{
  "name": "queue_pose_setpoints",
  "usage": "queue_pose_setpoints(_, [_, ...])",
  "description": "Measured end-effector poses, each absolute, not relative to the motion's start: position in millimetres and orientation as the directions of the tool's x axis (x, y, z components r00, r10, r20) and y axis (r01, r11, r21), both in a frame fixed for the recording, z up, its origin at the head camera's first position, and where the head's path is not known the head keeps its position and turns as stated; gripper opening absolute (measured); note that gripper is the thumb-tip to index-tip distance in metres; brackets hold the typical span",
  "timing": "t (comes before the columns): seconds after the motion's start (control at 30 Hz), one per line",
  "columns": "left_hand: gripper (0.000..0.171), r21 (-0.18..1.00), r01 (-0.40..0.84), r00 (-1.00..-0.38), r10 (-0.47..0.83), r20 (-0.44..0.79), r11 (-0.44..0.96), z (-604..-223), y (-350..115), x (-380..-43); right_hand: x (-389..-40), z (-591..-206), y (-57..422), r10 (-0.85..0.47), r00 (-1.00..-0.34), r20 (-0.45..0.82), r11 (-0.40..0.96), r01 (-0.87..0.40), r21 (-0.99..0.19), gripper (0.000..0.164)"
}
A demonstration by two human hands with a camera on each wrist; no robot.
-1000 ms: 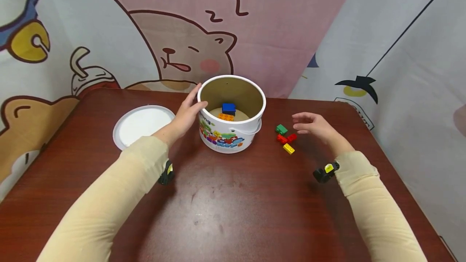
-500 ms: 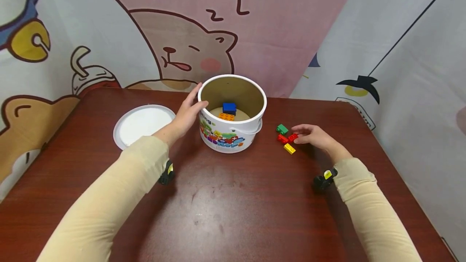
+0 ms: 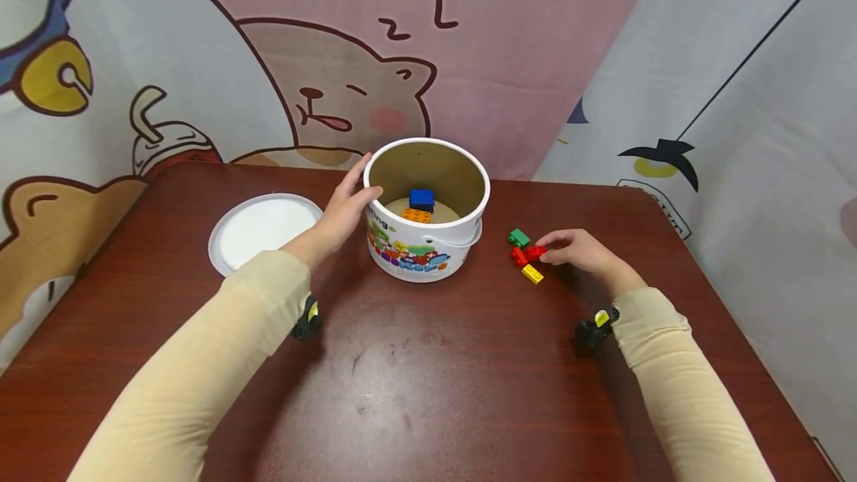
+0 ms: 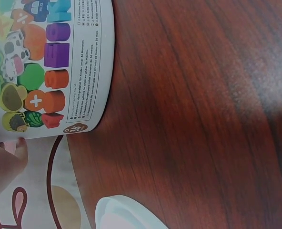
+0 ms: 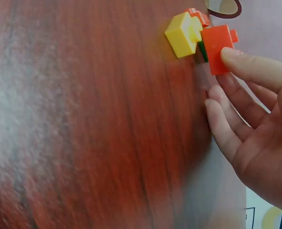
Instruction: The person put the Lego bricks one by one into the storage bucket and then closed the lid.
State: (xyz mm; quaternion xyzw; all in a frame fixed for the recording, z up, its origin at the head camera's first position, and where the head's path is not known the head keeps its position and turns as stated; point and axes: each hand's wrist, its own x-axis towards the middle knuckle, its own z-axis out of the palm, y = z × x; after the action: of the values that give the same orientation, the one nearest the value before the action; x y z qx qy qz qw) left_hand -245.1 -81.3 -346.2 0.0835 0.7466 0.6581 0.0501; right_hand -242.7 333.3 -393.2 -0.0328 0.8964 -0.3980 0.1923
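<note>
Near the back of the table stands a white printed bucket [image 3: 411,251], its thin handle hanging at the front right. My left hand [image 3: 343,213] holds its left rim, with the thumb over the edge and the fingers along the outside. Inside lie a blue block [image 3: 422,199] and an orange block [image 3: 416,215]. To the bucket's right, my right hand [image 3: 577,251] pinches a red block [image 5: 218,47] between thumb and fingers. Beside it are a green block [image 3: 518,237], another red block [image 3: 518,256] and a yellow block [image 3: 533,274].
A round white lid [image 3: 261,229] lies on the brown table [image 3: 415,378] left of the bucket, partly behind the left forearm. Behind the table hangs a cartoon-printed cloth [image 3: 509,58]. Each wrist wears a small dark camera.
My right hand has come down and left to the small blocks, and it now pinches one red block, which has tilted. The left hand and bucket keep their place.
</note>
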Motion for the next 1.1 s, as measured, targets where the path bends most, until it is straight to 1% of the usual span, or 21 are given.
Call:
queue_pose_setpoints(0.1, [0.063,0.991,0.061,-0.981,0.189,0.037,0.122,-346,-82,-245,-241,-391,337,-0.202,-0.923,-0.329,0.638,0.13,-0.759,0.039])
queue_pose_setpoints(0.27, [0.064,0.991,0.065,-0.98,0.193,0.042,0.118,-345,-80,-244,-238,-384,339,-0.191,-0.921,-0.34,0.518,0.2,-0.831,0.042])
queue_pose_setpoints(0.33, [0.064,0.991,0.066,-0.981,0.191,0.042,0.117,-345,-80,-244,-238,-380,340,-0.187,-0.922,-0.338,0.456,0.223,-0.862,0.036])
queue_pose_setpoints(0.47, [0.065,0.991,0.07,-0.98,0.193,0.046,0.117,-347,-79,-245,-239,-371,340,-0.204,-0.935,-0.29,0.355,0.206,-0.912,0.015])
queue_pose_setpoints(0.53, [0.065,0.991,0.071,-0.98,0.193,0.047,0.118,-348,-80,-246,-240,-366,339,-0.216,-0.938,-0.27,0.312,0.195,-0.93,0.01])
queue_pose_setpoints(0.87, [0.064,0.991,0.07,-0.981,0.189,0.047,0.117,-346,-82,-244,-246,-338,327,-0.253,-0.945,-0.206,0.085,0.19,-0.978,0.019])
queue_pose_setpoints(1.1, [0.063,0.992,0.063,-0.98,0.195,0.04,0.11,-346,-81,-244,-250,-315,313,-0.279,-0.942,-0.185,0.035,0.182,-0.983,0.022])
